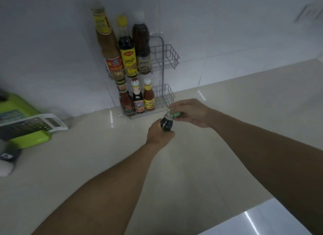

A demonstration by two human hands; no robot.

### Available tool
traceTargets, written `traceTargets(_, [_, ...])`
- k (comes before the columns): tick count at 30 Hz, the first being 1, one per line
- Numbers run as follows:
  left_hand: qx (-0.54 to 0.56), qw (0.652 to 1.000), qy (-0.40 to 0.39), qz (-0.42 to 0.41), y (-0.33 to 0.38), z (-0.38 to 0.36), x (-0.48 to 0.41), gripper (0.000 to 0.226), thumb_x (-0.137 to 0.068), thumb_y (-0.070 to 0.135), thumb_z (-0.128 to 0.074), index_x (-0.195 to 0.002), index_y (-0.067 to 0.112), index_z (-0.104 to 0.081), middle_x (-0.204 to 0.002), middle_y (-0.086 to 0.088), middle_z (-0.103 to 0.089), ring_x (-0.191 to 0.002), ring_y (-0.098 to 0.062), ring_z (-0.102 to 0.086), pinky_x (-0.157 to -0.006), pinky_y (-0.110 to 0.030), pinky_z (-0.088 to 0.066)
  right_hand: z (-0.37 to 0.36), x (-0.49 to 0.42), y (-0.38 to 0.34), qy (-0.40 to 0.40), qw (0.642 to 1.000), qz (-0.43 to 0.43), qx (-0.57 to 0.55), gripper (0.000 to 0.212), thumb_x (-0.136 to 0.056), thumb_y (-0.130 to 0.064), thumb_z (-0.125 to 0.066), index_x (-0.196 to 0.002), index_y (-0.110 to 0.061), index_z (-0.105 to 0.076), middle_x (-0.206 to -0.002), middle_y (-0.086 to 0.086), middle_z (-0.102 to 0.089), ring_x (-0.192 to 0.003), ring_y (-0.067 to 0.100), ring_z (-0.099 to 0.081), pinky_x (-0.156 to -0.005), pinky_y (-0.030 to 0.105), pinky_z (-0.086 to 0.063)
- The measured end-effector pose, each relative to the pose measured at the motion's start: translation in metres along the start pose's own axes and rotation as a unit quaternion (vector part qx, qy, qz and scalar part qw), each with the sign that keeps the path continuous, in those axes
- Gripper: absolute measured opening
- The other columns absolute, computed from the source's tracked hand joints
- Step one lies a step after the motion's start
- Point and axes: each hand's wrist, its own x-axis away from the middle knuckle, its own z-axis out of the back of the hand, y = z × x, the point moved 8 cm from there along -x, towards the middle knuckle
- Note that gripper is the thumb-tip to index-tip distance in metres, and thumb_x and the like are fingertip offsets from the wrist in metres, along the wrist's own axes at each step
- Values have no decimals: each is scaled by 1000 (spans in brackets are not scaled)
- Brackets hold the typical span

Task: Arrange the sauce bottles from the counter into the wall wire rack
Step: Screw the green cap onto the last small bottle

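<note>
Round dark glass bottle (167, 124) before the wire rack (166, 59): left hand (160, 135) clasps its body, right hand (190, 112) pinches its neck.

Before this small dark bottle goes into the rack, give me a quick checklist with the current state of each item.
1. Small dark bottle held at its base by the left hand: ok.
2. Cap seated: cannot tell; the right hand is at the neck with a green cap in its fingers.
3. Free space in the lower shelf, right of the yellow-labelled bottle: ok.
4. Free space in the upper shelf, right side: ok.
5. Six racked bottles upright: ok.
6. Path from bottle to lower shelf unobstructed: ok.
</note>
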Motion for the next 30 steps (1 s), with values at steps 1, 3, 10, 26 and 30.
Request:
traceTargets(1, [-8,1000,3,4,1,4,-1,24,-65,13,-70,-80,26,-56,-75,1,-60,-70,-20,-57,-59,-26,-42,-4,-1,-6,-5,999,7,31,21,-86,2,-73,-106,-1,-73,-106,15,-71,-97,22,-71,-80,27,-61])
traceTargets(3, [-24,1000,13,11,3,16,0,25,-63,16,-69,-83,25,-58,-78,0,-62,-73,-22,-60,-62,-27,-43,-14,-5,-19,-18,995,28,98,25,-82,3,-76,-107,1,-73,-98,13,-73,-88,18,-72,-75,24,-61])
traceTargets(10, [-44,998,36,26,6,44,-1,33,-64,17,-69,-96,21,-61,-96,-5,-69,-89,-26,-66,-69,-30,-51,-49,-19,-53,-58,938,105,325,26,-80,-6,-81,-106,-7,-77,-97,10,-74,-87,21,-73,-80,29,-61])
traceTargets(26, [-33,998,54,19,14,65,-10,44,-60,13,-68,-104,21,-65,-94,-2,-66,-95,-26,-65,-83,-36,-58,-82,-41,-78,-65,774,61,627,61,-95,-61,-49,-94,-4,-70,-75,12,-77,-64,27,-73,-65,30,-57])
traceTargets(30, [-3,998,61,31,12,69,-9,43,-57,15,-66,-100,19,-64,-87,-4,-64,-84,-28,-64,-69,-33,-52,-86,-38,-78,-131,811,21,570,48,-95,-47,-56,-105,-1,-67,-85,13,-76,-65,21,-63,-58,27,-50])
